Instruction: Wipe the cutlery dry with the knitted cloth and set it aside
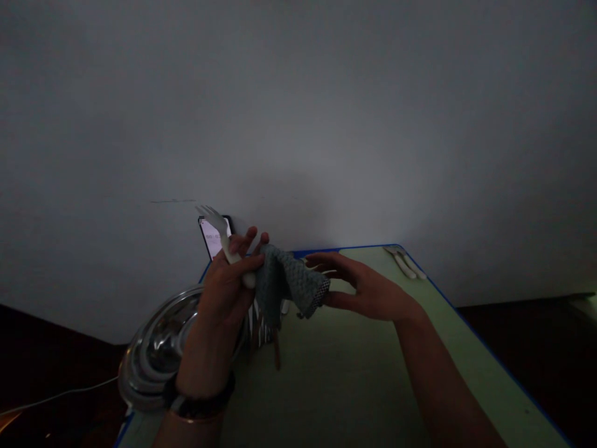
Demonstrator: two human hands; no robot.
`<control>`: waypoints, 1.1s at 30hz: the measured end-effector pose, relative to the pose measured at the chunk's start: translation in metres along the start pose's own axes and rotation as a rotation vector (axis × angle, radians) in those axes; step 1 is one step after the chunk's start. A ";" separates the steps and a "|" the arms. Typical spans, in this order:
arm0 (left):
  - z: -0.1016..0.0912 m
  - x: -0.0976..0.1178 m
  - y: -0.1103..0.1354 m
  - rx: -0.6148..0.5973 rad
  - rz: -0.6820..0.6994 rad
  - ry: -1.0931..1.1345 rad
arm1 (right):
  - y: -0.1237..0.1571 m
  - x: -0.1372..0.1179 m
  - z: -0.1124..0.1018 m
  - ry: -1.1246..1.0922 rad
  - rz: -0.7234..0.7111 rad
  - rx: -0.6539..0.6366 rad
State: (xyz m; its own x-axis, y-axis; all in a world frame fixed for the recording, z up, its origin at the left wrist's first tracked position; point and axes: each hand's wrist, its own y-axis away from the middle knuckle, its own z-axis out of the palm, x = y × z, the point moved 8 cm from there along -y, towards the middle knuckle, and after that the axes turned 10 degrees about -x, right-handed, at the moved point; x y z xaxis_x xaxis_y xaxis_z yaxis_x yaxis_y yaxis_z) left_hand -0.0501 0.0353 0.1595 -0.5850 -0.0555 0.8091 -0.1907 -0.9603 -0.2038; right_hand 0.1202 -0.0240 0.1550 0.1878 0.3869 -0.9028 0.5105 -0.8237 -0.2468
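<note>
Head view: the left hand [228,283] has its grip clenched round the pale handle of a fork [215,223], fingers curled over the lower half of the handle. The fork's long axis runs up and to the left, away from the person, with the tines above the knuckles. Just to the right, a grey knitted cloth [284,283] touches the left fingers and hangs down between both hands. The right hand [368,289] holds the cloth's far corner in a light pinch, its fingers stretched towards the left hand. So the fork lies left of the cloth, nearer the left hand. Below is the green bench [354,373], with stacked steel bowls [158,348] at its left edge, a lit phone [212,239] leaning on the wall behind, and two pale utensils [403,261] well apart at the far right corner.
</note>
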 end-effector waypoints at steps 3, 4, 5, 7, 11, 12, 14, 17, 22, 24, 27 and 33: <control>0.001 -0.003 0.000 -0.011 -0.031 -0.001 | -0.006 -0.005 -0.004 0.046 -0.034 0.178; 0.001 -0.004 -0.001 -0.014 -0.044 0.007 | -0.006 -0.006 -0.006 0.056 -0.030 0.240; 0.000 -0.006 -0.001 -0.012 -0.060 0.019 | -0.005 -0.007 -0.009 0.063 -0.019 0.298; -0.003 -0.010 -0.003 -0.011 -0.096 0.055 | -0.001 -0.009 -0.014 0.066 0.016 0.389; -0.009 -0.016 -0.006 -0.010 -0.126 0.106 | 0.007 -0.016 -0.021 0.072 0.035 0.461; -0.010 -0.017 -0.006 -0.007 -0.126 0.104 | 0.008 -0.017 -0.023 0.085 0.032 0.462; -0.010 -0.016 -0.006 -0.005 -0.123 0.093 | 0.011 -0.016 -0.028 0.137 0.029 0.495; -0.005 -0.011 -0.004 -0.014 -0.098 0.067 | 0.020 -0.007 -0.041 0.280 0.130 0.615; 0.004 -0.003 0.001 -0.026 -0.044 0.016 | 0.004 0.012 -0.023 0.160 0.187 0.278; 0.007 -0.004 0.003 -0.031 -0.047 0.027 | -0.003 0.012 -0.014 -0.042 0.113 0.217; 0.010 -0.006 0.005 -0.030 -0.055 0.058 | -0.012 0.017 -0.006 -0.338 0.030 0.219; 0.009 -0.003 0.004 -0.020 -0.033 0.050 | -0.020 0.041 0.003 -0.737 0.023 0.314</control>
State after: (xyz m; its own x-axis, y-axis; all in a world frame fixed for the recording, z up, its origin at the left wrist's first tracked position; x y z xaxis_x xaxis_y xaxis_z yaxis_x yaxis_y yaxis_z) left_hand -0.0425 0.0290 0.1611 -0.6170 -0.0093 0.7869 -0.2264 -0.9555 -0.1889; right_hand 0.1155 0.0070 0.1218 -0.4633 0.0859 -0.8821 0.2322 -0.9488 -0.2143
